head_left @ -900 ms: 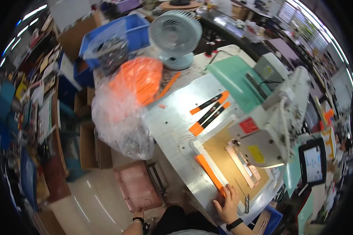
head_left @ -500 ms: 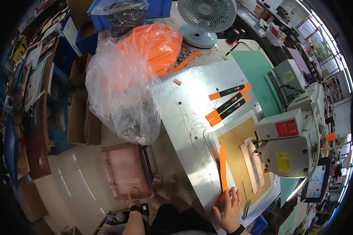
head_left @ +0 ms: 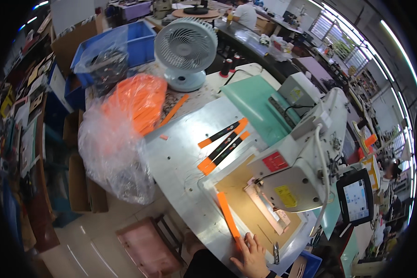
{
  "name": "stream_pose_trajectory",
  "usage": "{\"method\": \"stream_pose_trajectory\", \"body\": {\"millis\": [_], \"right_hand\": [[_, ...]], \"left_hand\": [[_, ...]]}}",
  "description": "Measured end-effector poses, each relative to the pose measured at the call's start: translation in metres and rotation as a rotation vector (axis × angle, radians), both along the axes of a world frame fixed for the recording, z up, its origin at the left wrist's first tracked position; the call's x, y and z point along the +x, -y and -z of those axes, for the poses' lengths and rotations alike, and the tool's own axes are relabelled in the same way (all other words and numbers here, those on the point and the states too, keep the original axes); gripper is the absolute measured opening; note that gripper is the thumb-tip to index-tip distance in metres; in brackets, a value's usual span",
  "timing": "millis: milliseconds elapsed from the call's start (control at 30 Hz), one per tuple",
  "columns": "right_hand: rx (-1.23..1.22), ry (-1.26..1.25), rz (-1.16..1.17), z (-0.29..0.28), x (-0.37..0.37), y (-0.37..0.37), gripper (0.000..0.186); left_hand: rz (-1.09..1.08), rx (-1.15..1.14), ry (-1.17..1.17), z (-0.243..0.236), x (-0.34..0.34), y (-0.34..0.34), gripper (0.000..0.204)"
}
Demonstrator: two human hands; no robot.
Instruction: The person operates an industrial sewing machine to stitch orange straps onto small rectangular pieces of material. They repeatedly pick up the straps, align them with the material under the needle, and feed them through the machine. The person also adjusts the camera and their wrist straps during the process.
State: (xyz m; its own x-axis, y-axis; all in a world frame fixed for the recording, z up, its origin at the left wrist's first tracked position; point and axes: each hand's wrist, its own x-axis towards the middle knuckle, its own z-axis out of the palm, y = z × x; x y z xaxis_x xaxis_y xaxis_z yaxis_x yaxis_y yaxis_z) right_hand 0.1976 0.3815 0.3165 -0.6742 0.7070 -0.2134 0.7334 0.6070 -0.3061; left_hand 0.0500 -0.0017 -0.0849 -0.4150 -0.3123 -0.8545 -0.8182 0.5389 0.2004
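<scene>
Left hand now gone from view; right hand (head_left: pixel 253 257), grip flat and unclenched, touches the near end of the orange strip (head_left: pixel 229 216), whose long axis runs outward from it, left of the sewing machine (head_left: pixel 299 185).

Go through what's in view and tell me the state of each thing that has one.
Right hand: spread open, touching the near end of the orange strip.
Orange strip: laid out lengthwise.
Black-and-orange strips: three, lying on the metal tabletop.
Screen: lit.
Fan: upright; whether spinning, unclear.
Clear plastic bag: crumpled, orange strips inside.
Blue bin: open-topped.
Snips: lying down; open or closed, too small to tell.
</scene>
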Motion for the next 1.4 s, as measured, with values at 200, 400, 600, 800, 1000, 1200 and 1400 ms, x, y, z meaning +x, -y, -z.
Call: {"method": "stream_pose_trajectory", "body": {"millis": [200, 400, 600, 800, 1000, 1200, 1400], "right_hand": [[-0.019, -0.021, 0.058, -0.013, -0.004, -0.006, 0.075], [-0.121, -0.046, 0.099, 0.0, 0.004, -0.015, 0.077], [-0.077, 0.057, 0.19, 0.031, 0.017, -0.004, 0.074], [-0.142, 0.05, 0.314, 0.016, -0.002, 0.001, 0.066], [-0.167, -0.008, 0.439, -0.01, -0.02, 0.0, 0.068], [-0.09, -0.246, 0.611, -0.002, -0.022, 0.018, 0.066], [0.127, -0.498, 0.723, 0.016, -0.008, 0.047, 0.045]], "left_hand": [[0.735, -0.411, -0.273, -0.107, -0.083, -0.067, 0.079], [1.43, -0.229, -0.305, -0.129, -0.201, -0.156, 0.075], [1.747, 0.052, -0.271, -0.092, -0.27, -0.332, 0.07], [1.931, 0.144, -0.255, -0.079, -0.304, -0.46, 0.065], [2.032, 0.206, -0.26, -0.082, -0.301, -0.503, 0.061], [2.114, 0.25, -0.308, -0.078, -0.286, -0.511, 0.056], [2.14, 0.295, -0.37, -0.077, -0.263, -0.484, 0.052]]}}
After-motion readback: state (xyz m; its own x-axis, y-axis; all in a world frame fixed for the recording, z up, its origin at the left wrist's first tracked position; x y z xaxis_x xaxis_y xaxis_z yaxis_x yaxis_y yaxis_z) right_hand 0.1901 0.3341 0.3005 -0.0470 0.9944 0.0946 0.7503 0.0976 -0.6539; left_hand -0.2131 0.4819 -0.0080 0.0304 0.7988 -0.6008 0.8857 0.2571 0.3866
